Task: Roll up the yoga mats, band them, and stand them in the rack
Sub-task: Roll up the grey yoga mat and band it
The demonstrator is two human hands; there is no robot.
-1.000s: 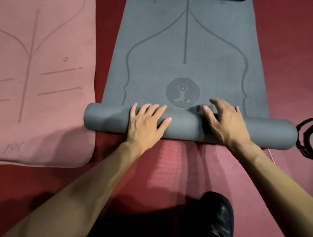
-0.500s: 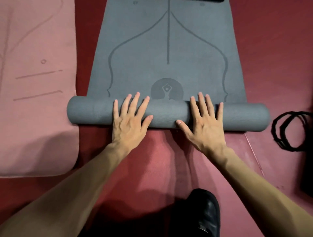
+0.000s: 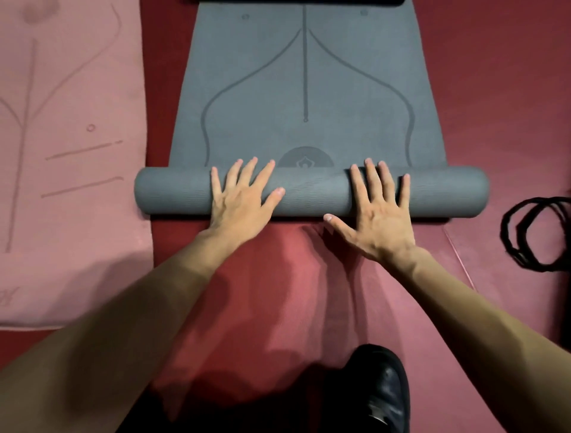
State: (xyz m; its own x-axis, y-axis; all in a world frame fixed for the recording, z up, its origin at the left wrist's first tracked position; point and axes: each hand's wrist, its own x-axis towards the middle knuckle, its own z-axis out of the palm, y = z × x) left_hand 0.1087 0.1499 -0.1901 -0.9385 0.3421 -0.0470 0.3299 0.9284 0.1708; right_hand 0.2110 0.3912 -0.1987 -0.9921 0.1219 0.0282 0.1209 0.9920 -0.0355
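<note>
A grey yoga mat (image 3: 309,92) lies on the red floor, its near end wound into a thick roll (image 3: 312,194) that runs left to right. My left hand (image 3: 244,194) lies flat on the roll left of centre, fingers spread. My right hand (image 3: 377,210) lies flat on it right of centre, thumb down on the floor side. The roll covers the lower half of the mat's round emblem (image 3: 306,159). Black bands (image 3: 537,235) lie coiled on the floor at the right.
A pink yoga mat (image 3: 68,154) lies flat to the left, its edge close to the roll's left end. A dark mat edge (image 3: 302,2) shows at the top. My black shoe (image 3: 380,389) stands near the bottom, behind my hands.
The roll has moved forward over more of the emblem. Both hands went from a curled grip to lying flat with fingers spread on top.
</note>
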